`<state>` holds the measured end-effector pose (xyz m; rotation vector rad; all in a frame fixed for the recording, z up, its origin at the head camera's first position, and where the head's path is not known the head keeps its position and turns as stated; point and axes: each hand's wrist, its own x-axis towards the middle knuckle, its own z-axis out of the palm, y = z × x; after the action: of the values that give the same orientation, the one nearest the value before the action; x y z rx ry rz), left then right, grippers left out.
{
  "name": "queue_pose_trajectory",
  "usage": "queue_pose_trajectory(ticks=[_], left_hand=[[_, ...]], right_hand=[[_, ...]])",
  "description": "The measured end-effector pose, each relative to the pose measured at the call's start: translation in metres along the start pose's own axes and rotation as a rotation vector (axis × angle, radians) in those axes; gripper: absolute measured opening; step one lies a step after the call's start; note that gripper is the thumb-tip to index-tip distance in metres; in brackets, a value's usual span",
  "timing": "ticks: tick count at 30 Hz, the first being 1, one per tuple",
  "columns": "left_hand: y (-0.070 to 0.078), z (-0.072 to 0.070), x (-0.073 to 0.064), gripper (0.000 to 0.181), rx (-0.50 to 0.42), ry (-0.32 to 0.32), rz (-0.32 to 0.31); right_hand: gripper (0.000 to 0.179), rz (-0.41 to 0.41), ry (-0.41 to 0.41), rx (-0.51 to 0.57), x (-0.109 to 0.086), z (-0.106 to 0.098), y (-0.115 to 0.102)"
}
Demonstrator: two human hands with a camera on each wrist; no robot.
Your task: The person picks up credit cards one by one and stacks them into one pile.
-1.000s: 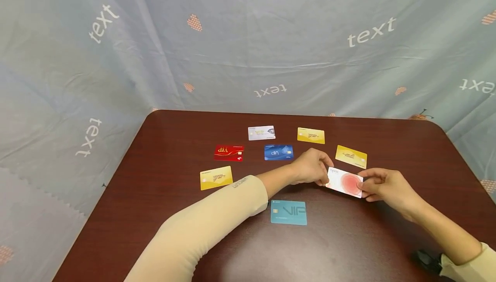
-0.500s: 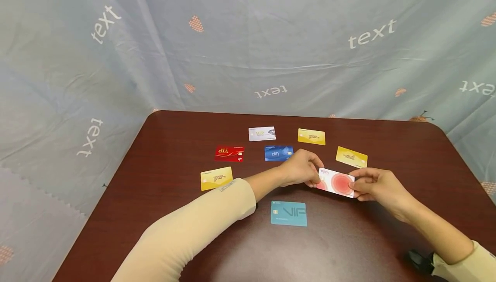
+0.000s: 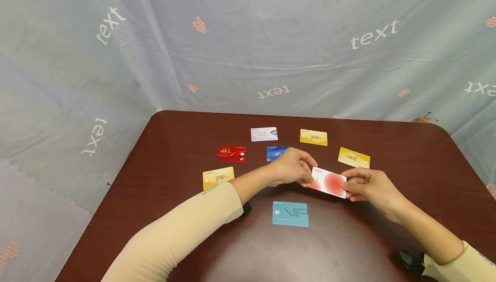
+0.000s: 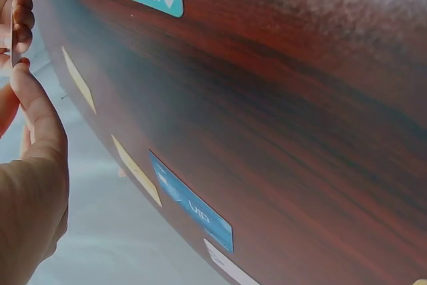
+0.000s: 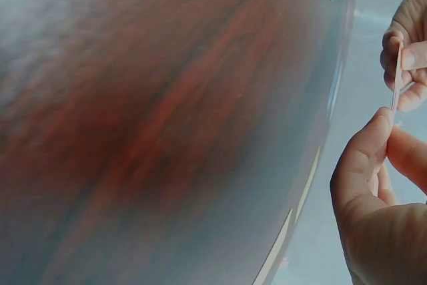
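A white card with red circles [image 3: 328, 182] is held up between both hands, tilted so its printed face shows in the head view. My left hand [image 3: 291, 168] pinches its left end, and my right hand [image 3: 373, 189] pinches the right end between thumb and fingers. Both wrist views show the card edge-on as a thin strip, clear of the tabletop. Below it lies a teal VIP card [image 3: 290, 214]. Behind my left hand is a blue VIP card [image 3: 276, 153], partly covered by that hand.
On the dark wooden table [image 3: 186, 135] lie a red card [image 3: 231, 153], a silver-white card [image 3: 264, 134], a yellow card at the back [image 3: 314, 137], another yellow card at right [image 3: 354, 157] and a third yellow card [image 3: 218, 178] by the left sleeve. A grey curtain [image 3: 271, 36] hangs behind.
Both hands have shifted left together with the white and red card, away from the right-hand yellow card. My left hand now covers part of the blue card.
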<state>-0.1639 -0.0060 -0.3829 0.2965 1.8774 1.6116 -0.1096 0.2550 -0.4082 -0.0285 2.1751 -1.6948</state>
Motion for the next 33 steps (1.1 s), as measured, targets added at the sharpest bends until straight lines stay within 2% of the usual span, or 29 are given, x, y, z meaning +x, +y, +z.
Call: queue_pose_trajectory(ticks=[8,17,26,33], left_hand=[[-0.002,-0.011,-0.016,0.036,-0.034,0.04,0.006],[-0.014,-0.017,-0.032,0.036,-0.048,0.066,0.0],[-0.025,-0.02,-0.049,0.034,-0.056,0.105,-0.039],[-0.028,-0.025,-0.061,0.033,-0.047,0.127,-0.053]], right_hand=[[0.041,-0.018,-0.029,0.026,0.005,0.01,-0.008],[0.041,-0.036,-0.057,0.046,0.006,0.024,-0.012],[0.038,-0.051,-0.086,0.024,0.006,0.042,-0.013],[0.041,-0.025,-0.116,0.011,0.007,0.051,-0.016]])
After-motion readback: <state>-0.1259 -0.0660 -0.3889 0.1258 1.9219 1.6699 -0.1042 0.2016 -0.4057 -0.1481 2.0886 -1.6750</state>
